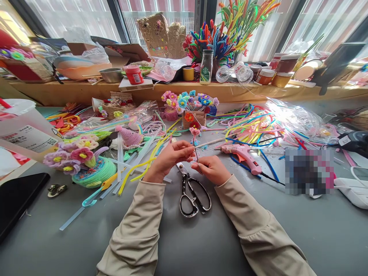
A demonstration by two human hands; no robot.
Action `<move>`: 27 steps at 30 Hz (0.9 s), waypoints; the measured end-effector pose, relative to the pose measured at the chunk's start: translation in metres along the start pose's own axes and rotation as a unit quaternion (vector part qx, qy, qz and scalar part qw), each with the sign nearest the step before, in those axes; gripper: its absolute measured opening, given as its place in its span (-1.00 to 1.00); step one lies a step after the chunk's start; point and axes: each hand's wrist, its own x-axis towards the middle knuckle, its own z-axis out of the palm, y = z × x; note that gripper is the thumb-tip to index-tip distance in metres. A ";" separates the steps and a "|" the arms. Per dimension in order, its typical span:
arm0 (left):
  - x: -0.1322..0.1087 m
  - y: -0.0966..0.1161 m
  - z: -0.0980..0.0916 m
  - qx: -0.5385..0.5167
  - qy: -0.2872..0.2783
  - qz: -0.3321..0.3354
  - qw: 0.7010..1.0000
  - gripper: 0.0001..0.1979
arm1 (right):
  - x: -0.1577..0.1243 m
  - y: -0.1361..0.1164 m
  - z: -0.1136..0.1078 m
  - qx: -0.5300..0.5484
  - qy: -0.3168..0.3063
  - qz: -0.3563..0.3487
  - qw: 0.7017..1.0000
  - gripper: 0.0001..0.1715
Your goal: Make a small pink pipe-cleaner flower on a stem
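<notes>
A small pink fuzzy flower [194, 131] on a thin dark stem [196, 153] stands upright between my two hands. My left hand [176, 155] is closed, its thumb and fingertips pinching the stem just under the bloom. Lower down, my right hand [214, 168] pinches the stem's bottom end between thumb and curled fingers. Below both hands, black-handled scissors [186, 195] lie on the grey table, their blades partly hidden behind my left hand. To the right of my right hand rests a pink glue gun [243, 153] with its cord trailing off right.
Left lie clear glue sticks [120, 157], yellow pipe cleaners [126, 178], a green cupcake-shaped piece with flowers [94, 173] and a phone [21, 199]. A basket of fuzzy flowers [194, 117] stands behind. Loose pipe cleaners [253, 124] pile at the right rear. Jars line the sill.
</notes>
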 end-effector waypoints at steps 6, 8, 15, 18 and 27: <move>-0.001 0.001 0.000 -0.002 -0.013 0.003 1.000 -0.84 | -0.001 0.001 0.002 0.006 -0.024 -0.003 1.000 -0.48; -0.001 0.001 0.000 -0.002 -0.020 0.003 1.000 -0.85 | -0.001 0.001 0.002 -0.001 -0.024 -0.001 1.000 -0.48; 0.000 0.000 -0.001 -0.013 -0.022 0.003 1.000 -0.85 | 0.001 0.003 0.001 -0.019 -0.003 -0.009 1.000 -0.50; 0.000 -0.001 0.000 -0.019 -0.024 0.005 1.000 -0.85 | 0.000 0.002 0.002 -0.012 -0.014 0.000 1.000 -0.47; -0.001 0.000 0.001 -0.023 -0.041 0.004 0.999 -0.86 | 0.000 -0.001 0.004 -0.012 -0.016 0.006 1.000 -0.41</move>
